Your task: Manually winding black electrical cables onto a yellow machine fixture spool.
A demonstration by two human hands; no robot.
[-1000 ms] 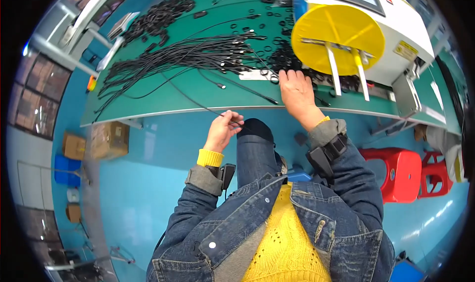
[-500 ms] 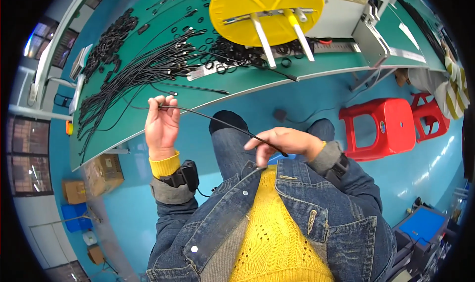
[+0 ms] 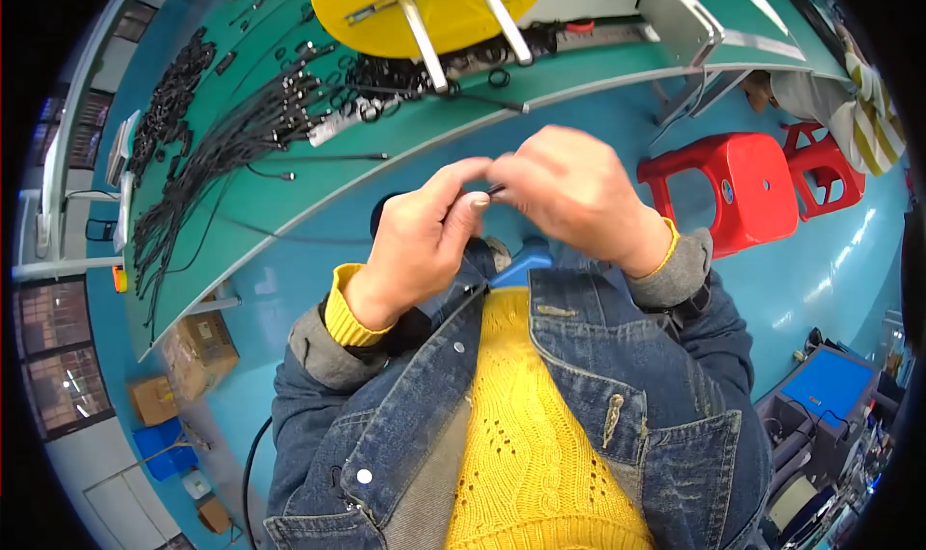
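Black and slim, a cable (image 3: 496,190) shows as a short dark piece before the bench (image 3: 588,68), pinched by the left hand's (image 3: 415,236) thumb and forefinger. Blurred, the right hand (image 3: 574,188) curls beside it; whether it grips, I cannot tell.

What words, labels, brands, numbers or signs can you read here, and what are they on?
Nothing is legible enough to quote.
Nearer red stool: round label, too small to read.
Blue panel, lower right: tiny mark, too small to read.
Larger cardboard box, left: dark marking, too blurred to read.
Dark piece between the left hand and right hand: no lettering visible.
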